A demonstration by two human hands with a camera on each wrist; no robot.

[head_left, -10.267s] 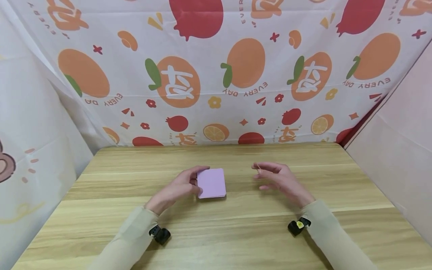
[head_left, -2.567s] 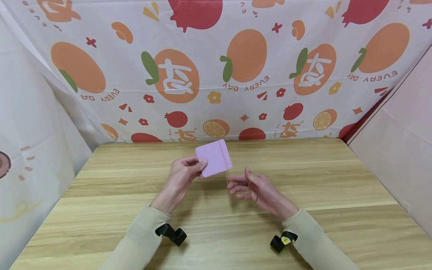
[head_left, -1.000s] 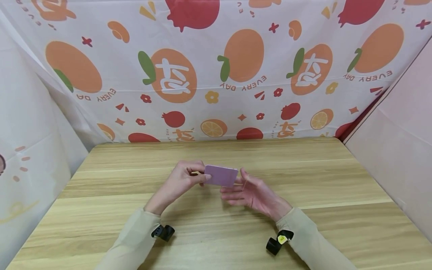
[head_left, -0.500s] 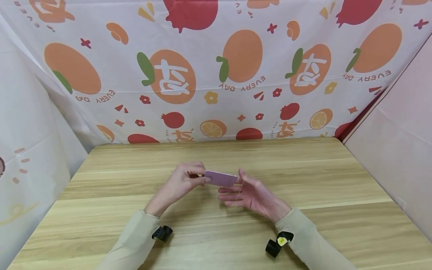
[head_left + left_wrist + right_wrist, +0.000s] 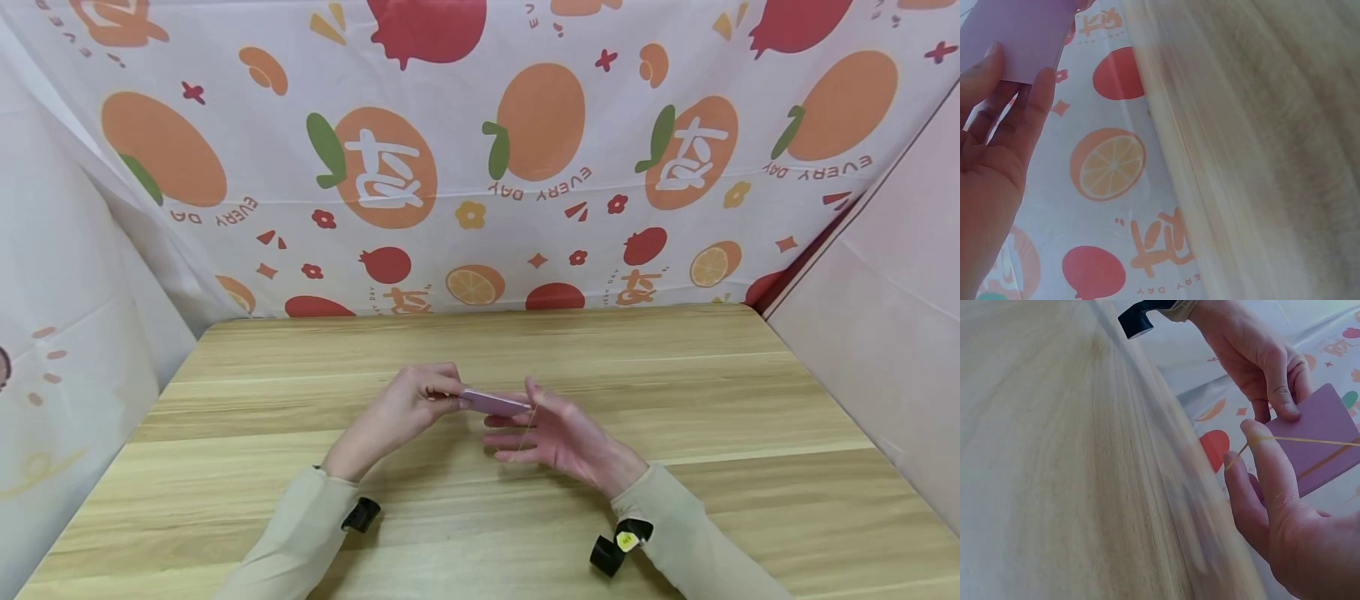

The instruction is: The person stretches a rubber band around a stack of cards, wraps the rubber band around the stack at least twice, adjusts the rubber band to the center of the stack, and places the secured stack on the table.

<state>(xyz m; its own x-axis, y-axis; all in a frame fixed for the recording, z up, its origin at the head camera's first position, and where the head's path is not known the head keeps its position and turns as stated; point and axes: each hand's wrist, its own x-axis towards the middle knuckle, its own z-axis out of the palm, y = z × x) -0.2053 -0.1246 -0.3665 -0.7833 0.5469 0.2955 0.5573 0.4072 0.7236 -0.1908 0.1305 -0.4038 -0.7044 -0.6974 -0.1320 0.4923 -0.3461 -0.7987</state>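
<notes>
A thin purple square pad [image 5: 492,403], like a stack of paper or cards, is held up over the table, almost edge-on in the head view. My left hand [image 5: 405,412] pinches its left side, with the thumb flat on the face in the left wrist view. At its right end is my right hand [image 5: 570,435], fingers extended and spread. A yellow rubber band [image 5: 1316,440] is looped over the right fingertips and stretched taut towards the pad. Another strand crosses the pad's face near one edge in the right wrist view.
Wood-grain table [image 5: 300,358] lies under both hands. A fruit-printed white cloth [image 5: 457,275] hangs along its back edge, with pale cloths at left and right. Black wrist cameras [image 5: 607,556] sit on both sleeves.
Since the oldest frame the pad has risen from near the table and the right hand has come in to it. Over the last second the pad has tilted further towards edge-on.
</notes>
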